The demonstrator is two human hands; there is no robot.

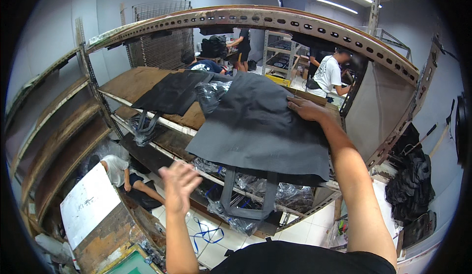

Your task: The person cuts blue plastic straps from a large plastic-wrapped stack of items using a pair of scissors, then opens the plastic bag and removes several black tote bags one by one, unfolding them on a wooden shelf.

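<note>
Nearest the camera is the person's own dark-shirted chest, and rising from it the left hand (pixel 179 183), lifted in mid-air with its fingers spread wide and nothing in it. It hangs below and to the left of the large dark grey fabric tote bag (pixel 260 126), apart from it. That bag is the thing being handled: it lies flat on top of a stack at the front edge of the worn brown wooden shelf (pixel 129 83), its two grey strap handles (pixel 246 195) dangling over the edge. The right hand (pixel 307 109) lies palm-down on the bag's upper right corner, fingers flat and pressing the cloth rather than gripping it.

By the look of it the bag is already laid out and roughly squared on the stack; the smoothing seems partly done, since the cloth by the right hand lies flat while the lower edge overhangs loosely.

Left of the grey bag a second, black fabric bag (pixel 172 92) lies on the same shelf, with crumpled clear plastic wrapping (pixel 210 94) between them. More plastic-wrapped bundles (pixel 255 188) sit under the grey bag, on the shelf below. Behind it, past the rusty slotted metal rack beam (pixel 295 23), other people work; another person crouches on the floor below the shelf, far left.
</note>
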